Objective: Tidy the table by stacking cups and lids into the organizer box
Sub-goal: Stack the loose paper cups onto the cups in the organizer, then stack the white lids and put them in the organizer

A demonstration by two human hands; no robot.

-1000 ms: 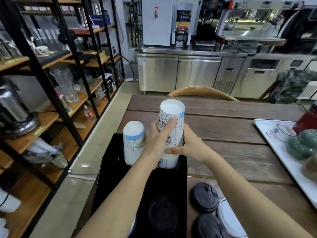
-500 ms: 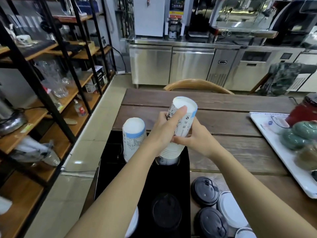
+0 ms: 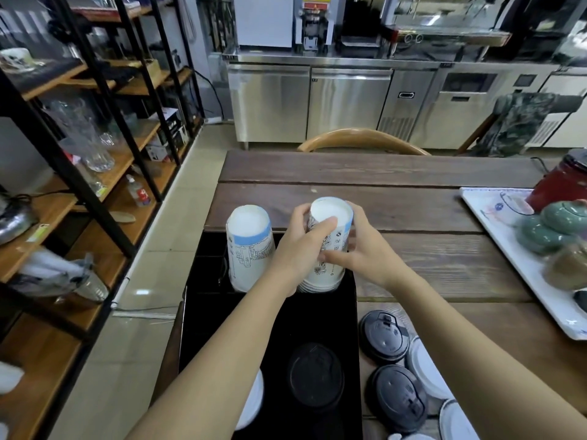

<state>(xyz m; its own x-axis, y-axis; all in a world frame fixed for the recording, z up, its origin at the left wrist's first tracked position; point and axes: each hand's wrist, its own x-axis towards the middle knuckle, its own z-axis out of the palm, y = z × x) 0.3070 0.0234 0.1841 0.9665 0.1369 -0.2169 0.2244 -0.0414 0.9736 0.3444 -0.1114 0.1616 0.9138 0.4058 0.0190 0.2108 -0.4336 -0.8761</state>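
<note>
— So where did we have the cups at that point?

— We had both hands on the upside-down stack of white printed paper cups (image 3: 327, 249), standing at the far right of the black organizer box (image 3: 273, 315). Our left hand (image 3: 298, 249) wrapped its fingers (image 3: 327, 224) closed around the side, and our right hand (image 3: 365, 249) gripped the opposite side, fingers curled shut on it.

— And the other cups?

— A second upside-down stack of white paper cups with a blue band (image 3: 249, 249) stood just beside it, at the box's far left.

— The lids?

— One black plastic lid (image 3: 316, 376) lay in the box's near part. Two more round black lids (image 3: 384, 336) and some white lids (image 3: 425, 366) sat on the brown wooden table (image 3: 413, 211), just right of the box.
</note>
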